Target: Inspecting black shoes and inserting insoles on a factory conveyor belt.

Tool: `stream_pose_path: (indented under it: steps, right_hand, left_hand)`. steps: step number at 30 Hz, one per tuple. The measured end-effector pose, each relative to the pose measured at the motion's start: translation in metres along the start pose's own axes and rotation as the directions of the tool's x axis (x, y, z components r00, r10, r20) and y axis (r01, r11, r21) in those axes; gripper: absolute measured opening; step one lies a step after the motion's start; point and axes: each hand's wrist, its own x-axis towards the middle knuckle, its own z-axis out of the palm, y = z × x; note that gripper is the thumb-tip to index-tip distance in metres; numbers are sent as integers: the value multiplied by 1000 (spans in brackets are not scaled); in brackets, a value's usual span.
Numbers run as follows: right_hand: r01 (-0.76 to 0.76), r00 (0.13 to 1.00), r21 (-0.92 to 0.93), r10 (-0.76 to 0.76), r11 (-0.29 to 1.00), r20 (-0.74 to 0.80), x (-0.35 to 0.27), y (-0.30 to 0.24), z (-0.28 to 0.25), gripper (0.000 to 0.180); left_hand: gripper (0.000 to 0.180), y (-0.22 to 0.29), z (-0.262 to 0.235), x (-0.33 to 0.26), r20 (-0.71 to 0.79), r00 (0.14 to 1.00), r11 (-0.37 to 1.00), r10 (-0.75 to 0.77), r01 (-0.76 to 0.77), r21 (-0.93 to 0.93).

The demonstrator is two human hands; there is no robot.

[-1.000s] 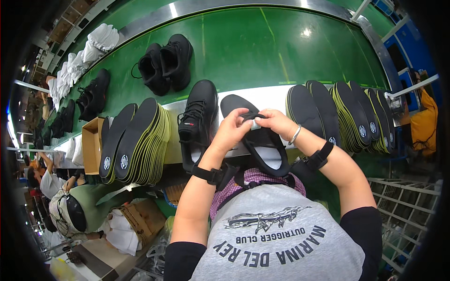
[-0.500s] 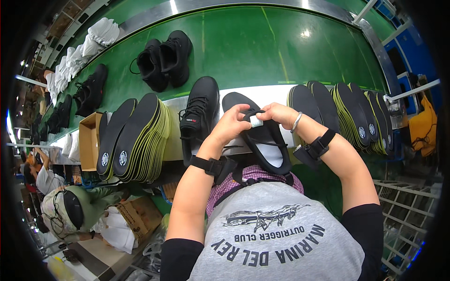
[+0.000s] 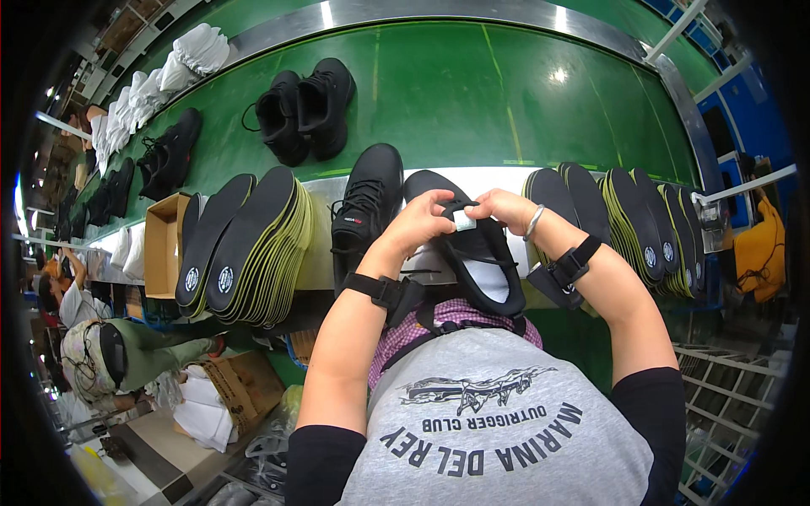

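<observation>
While hands (image 3: 419,225) hold a shoe (image 3: 477,243), green worktop (image 3: 439,93) stretches to metal edging (image 3: 472,9).

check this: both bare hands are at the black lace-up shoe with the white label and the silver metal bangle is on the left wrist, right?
Wrong wrist: the head view shows the silver metal bangle on the right hand's wrist.
</observation>
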Motion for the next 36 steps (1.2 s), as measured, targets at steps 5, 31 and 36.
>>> stream_pose_path:
  steps: [5, 31, 36]
  right_hand:
    - [-10, 1000, 23, 10, 1000, 16, 4, 0, -4, 15]
    - [540, 722, -755, -666, 372, 188, -76, -37, 93, 46]
    - [469, 623, -799, -782, 377, -4, -5, -38, 153, 60]
  left_hand:
    - [63, 2, -2, 2, 20, 1000, 1000, -17, 17, -2]
    - [38, -15, -68, -115, -275, 903, 696, 331, -37, 717]
    - [26, 8, -98, -105, -518, 787, 907, 334, -419, -51]
